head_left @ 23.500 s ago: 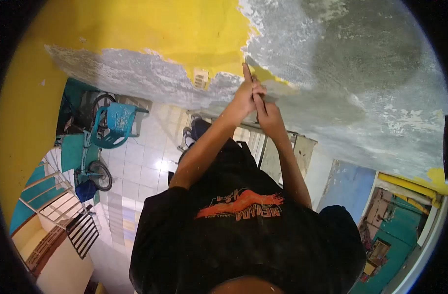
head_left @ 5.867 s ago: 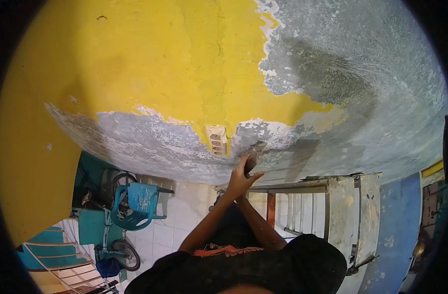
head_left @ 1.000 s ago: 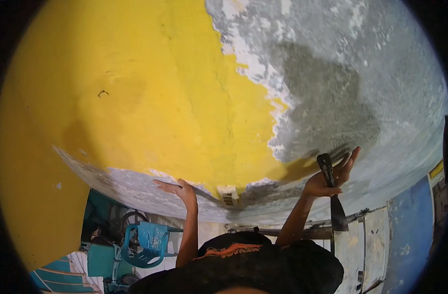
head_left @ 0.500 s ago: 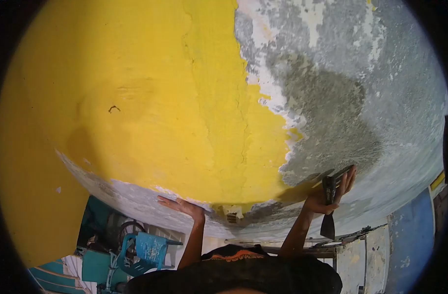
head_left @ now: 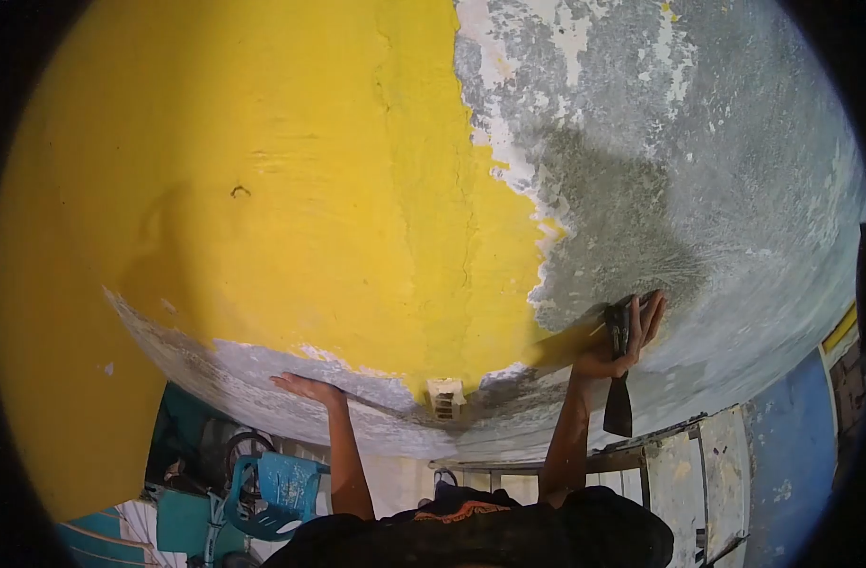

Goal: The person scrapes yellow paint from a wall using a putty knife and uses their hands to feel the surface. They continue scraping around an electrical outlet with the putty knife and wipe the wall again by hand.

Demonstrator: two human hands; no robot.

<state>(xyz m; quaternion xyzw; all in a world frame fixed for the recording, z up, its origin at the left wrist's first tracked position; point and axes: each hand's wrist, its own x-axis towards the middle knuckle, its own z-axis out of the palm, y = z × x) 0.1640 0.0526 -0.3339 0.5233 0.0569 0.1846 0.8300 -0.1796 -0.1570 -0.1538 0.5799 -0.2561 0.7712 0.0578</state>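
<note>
Nearest, a black shirt [head_left: 509, 535], both arms raised from it. Right hand [head_left: 615, 346] wrapped around the dark handle of a scraper [head_left: 618, 407], blade hanging down beside the wrist. Probably light and stiff, with a thin edge; best gripped at the handle, well clear of the blade. Left hand [head_left: 305, 386] open, palm flat on the wall [head_left: 310, 189], on its bare grey band. Yellow paint between and above both hands.

Left grip [head_left: 305, 388] on wall [head_left: 291, 208], left of vent [head_left: 444, 399]; right grip [head_left: 622, 339] with scraper [head_left: 618, 409] right of it.
</note>
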